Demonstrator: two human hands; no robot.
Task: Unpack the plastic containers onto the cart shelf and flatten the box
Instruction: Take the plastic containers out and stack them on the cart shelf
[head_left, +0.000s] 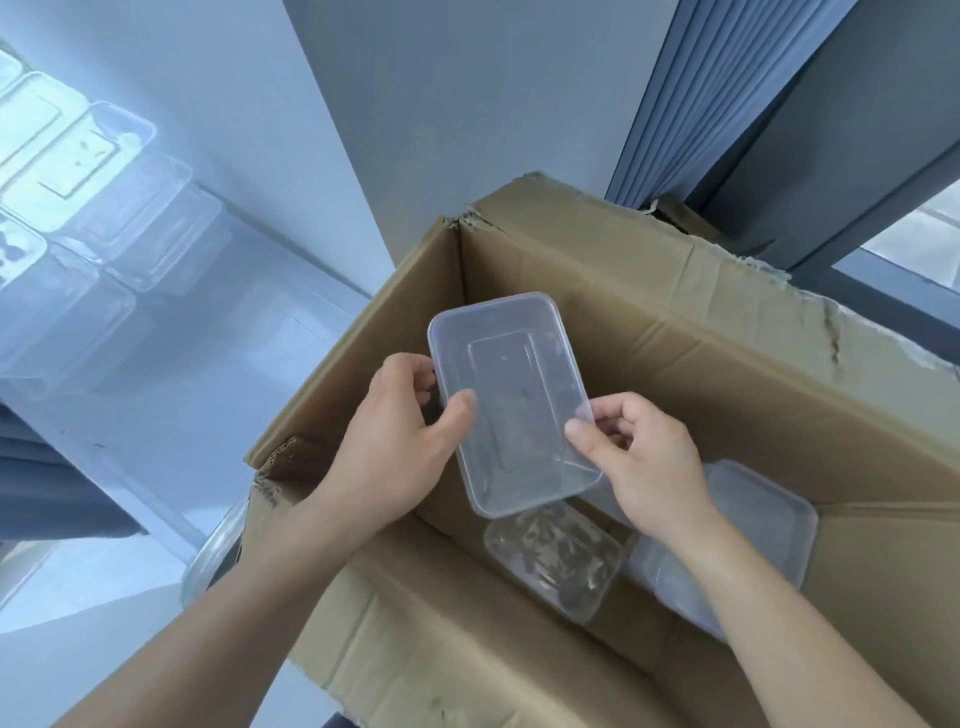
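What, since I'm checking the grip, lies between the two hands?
A clear container, pinched by the left hand and right hand, in the head view.

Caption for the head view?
A clear container held by left hand and right hand over the open cardboard box; more containers inside.

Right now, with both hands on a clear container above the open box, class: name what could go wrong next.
1. The left hand and right hand pinch the clear container at its edges; it could slip back into the cardboard box.
2. The containers still inside are transparent and overlap, so one might be missed before flattening.
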